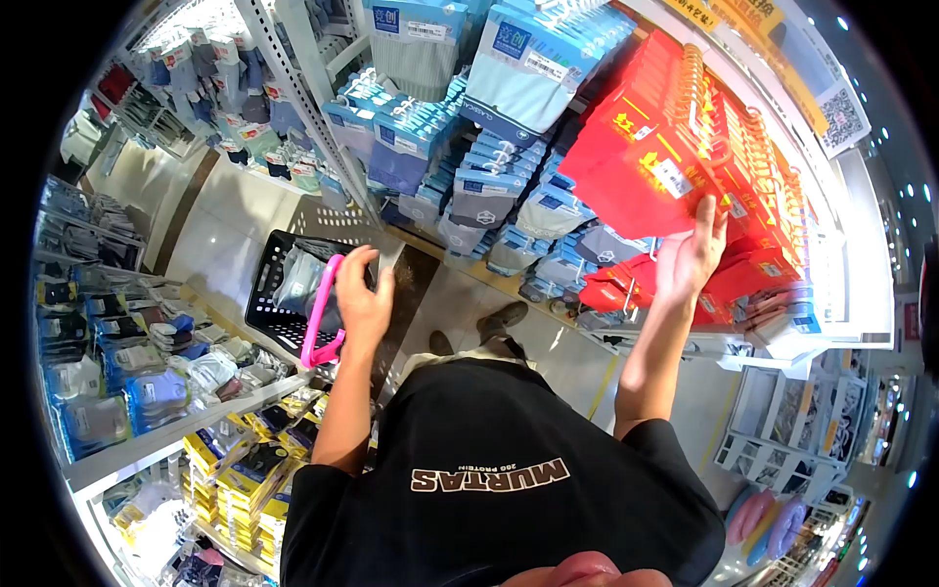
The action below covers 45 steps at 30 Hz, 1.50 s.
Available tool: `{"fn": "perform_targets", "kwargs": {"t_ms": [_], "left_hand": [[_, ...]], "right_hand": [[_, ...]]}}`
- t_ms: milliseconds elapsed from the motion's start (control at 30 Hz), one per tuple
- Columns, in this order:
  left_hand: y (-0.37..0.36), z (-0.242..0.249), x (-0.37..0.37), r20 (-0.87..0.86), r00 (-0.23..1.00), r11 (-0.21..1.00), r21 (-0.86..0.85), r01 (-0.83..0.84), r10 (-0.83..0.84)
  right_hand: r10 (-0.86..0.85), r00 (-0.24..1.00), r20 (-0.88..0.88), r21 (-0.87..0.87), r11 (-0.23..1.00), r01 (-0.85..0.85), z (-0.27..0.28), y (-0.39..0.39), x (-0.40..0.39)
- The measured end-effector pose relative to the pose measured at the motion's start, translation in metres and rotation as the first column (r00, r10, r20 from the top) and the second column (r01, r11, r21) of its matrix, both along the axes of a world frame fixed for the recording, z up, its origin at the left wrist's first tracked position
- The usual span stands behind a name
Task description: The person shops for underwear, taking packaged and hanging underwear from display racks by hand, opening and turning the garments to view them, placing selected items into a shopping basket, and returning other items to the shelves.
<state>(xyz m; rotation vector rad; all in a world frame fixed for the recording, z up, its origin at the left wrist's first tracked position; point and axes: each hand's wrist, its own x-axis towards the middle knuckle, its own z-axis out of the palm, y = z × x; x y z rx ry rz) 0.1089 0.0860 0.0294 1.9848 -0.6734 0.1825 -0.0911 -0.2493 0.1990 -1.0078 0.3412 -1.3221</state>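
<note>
Hands apart: your left hand (364, 301) beside the basket's pink handle (319, 311), your right hand (694, 259) at the red packs (631, 147).

Your left thumb and loosely curled fingers stand spread apart; you cannot tell from this angle whether the handle touches your wrist. Below it is the black basket (262, 293), with clear-wrapped goods (298, 279) inside. Your right fingers reach up to the lower edge of a front red pack, which hangs in a row on the rack to your front right; whether they grip it, you cannot tell. Left of those hang blue packs (518, 83). Yellow packs (249, 479) lie low on your left, and your 2 shoes (504, 318) show on the floor between your arms.
</note>
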Motion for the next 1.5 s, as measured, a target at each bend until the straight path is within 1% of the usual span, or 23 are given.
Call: {"fn": "perform_targets", "kwargs": {"t_ms": [33, 100, 167, 233, 300, 333, 367, 433, 500, 667, 700, 900, 933, 1033, 1067, 1100, 1133, 1167, 1233, 1333, 1400, 1433, 1500], "left_hand": [[0.010, 0.004, 0.008, 0.082, 0.996, 0.996, 0.075, -0.045, 0.039], [0.032, -0.008, 0.023, 0.167, 0.979, 0.965, 0.213, -0.152, 0.117], [0.051, -0.013, 0.031, 0.206, 0.969, 0.935, 0.293, -0.197, 0.139], [0.071, -0.027, 0.040, 0.037, 0.992, 0.908, 0.400, -0.125, 0.120], [0.080, -0.036, 0.036, -0.055, 0.978, 0.852, 0.503, -0.147, 0.201], [0.082, -0.040, 0.034, -0.100, 0.965, 0.820, 0.552, -0.150, 0.244], [0.083, -0.045, 0.036, -0.088, 0.966, 0.835, 0.525, -0.162, 0.243], [0.083, -0.041, 0.039, -0.107, 0.962, 0.827, 0.540, -0.157, 0.252], [0.082, -0.050, 0.043, -0.071, 0.957, 0.799, 0.570, -0.192, 0.281], [0.093, -0.067, 0.049, 0.125, 0.969, 0.827, 0.504, -0.249, 0.215], [0.097, -0.069, 0.051, 0.132, 0.967, 0.829, 0.498, -0.254, 0.217], [0.111, -0.073, 0.075, 0.149, 0.961, 0.811, 0.514, -0.278, 0.235], [0.112, -0.073, 0.080, 0.144, 0.960, 0.801, 0.530, -0.279, 0.240], [0.119, -0.070, 0.095, 0.175, 0.954, 0.793, 0.531, -0.301, 0.244], [0.121, -0.066, 0.098, 0.157, 0.955, 0.780, 0.552, -0.297, 0.252], [0.122, -0.067, 0.102, 0.200, 0.945, 0.794, 0.513, -0.325, 0.258], [0.124, -0.066, 0.107, 0.191, 0.945, 0.770, 0.549, -0.326, 0.265], [0.127, -0.064, 0.112, 0.180, 0.946, 0.743, 0.585, -0.323, 0.270], [0.131, -0.063, 0.121, 0.191, 0.941, 0.753, 0.564, -0.339, 0.281], [0.136, -0.056, 0.135, 0.207, 0.930, 0.704, 0.609, -0.365, 0.303], [0.138, -0.054, 0.146, 0.188, 0.928, 0.702, 0.610, -0.367, 0.322], [0.142, -0.053, 0.153, 0.179, 0.927, 0.699, 0.614, -0.367, 0.329], [0.149, -0.058, 0.168, 0.171, 0.920, 0.695, 0.611, -0.379, 0.352]], "right_hand": [[-0.027, 0.999, -0.025, 0.000, 1.000, 0.027, 0.009, -0.001, 0.002], [-0.053, 0.996, -0.067, -0.034, 0.998, 0.051, 0.018, -0.002, 0.011], [0.014, 0.998, -0.062, -0.097, 0.995, -0.020, 0.011, -0.013, 0.020], [0.044, 0.996, -0.072, -0.138, 0.989, -0.053, 0.002, -0.020, 0.025], [0.027, 0.996, -0.090, -0.161, 0.986, -0.041, -0.001, -0.019, 0.033], [-0.020, 0.993, -0.119, -0.162, 0.987, 0.001, 0.004, -0.010, 0.037], [-0.052, 0.988, -0.145, -0.185, 0.982, 0.024, 0.001, -0.010, 0.038], [-0.117, 0.975, -0.190, -0.236, 0.969, 0.070, -0.007, -0.011, 0.038], [-0.164, 0.963, -0.214, -0.269, 0.957, 0.103, -0.014, -0.009, 0.039], [-0.099, 0.956, -0.275, -0.148, 0.987, 0.059, -0.048, -0.005, 0.033], [-0.080, 0.958, -0.275, -0.145, 0.989, 0.041, -0.053, -0.001, 0.033], [-0.197, 0.838, -0.509, -0.165, 0.978, 0.129, -0.078, 0.026, 0.035], [-0.183, 0.824, -0.537, -0.118, 0.983, 0.141, -0.075, 0.043, 0.038], [0.019, 0.719, -0.695, -0.011, 0.999, -0.037, -0.128, 0.043, 0.025], [0.098, 0.660, -0.745, 0.019, 0.992, -0.125, -0.140, 0.046, 0.019], [0.174, 0.592, -0.787, 0.057, 0.976, -0.212, -0.148, 0.054, 0.018], [0.185, 0.550, -0.815, 0.048, 0.966, -0.254, -0.158, 0.061, 0.020], [0.210, 0.466, -0.860, 0.055, 0.944, -0.325, -0.165, 0.065, 0.020], [0.049, 0.380, -0.924, -0.145, 0.873, -0.465, -0.181, 0.070, 0.024], [0.170, 0.356, -0.919, -0.038, 0.859, -0.510, -0.188, 0.069, 0.046], [0.169, 0.537, -0.826, -0.056, 0.924, -0.377, -0.193, 0.077, 0.077], [0.158, 0.619, -0.769, -0.050, 0.951, -0.306, -0.194, 0.079, 0.092], [-0.009, 0.590, -0.807, -0.189, 0.951, -0.244, -0.193, 0.075, 0.119]]}}
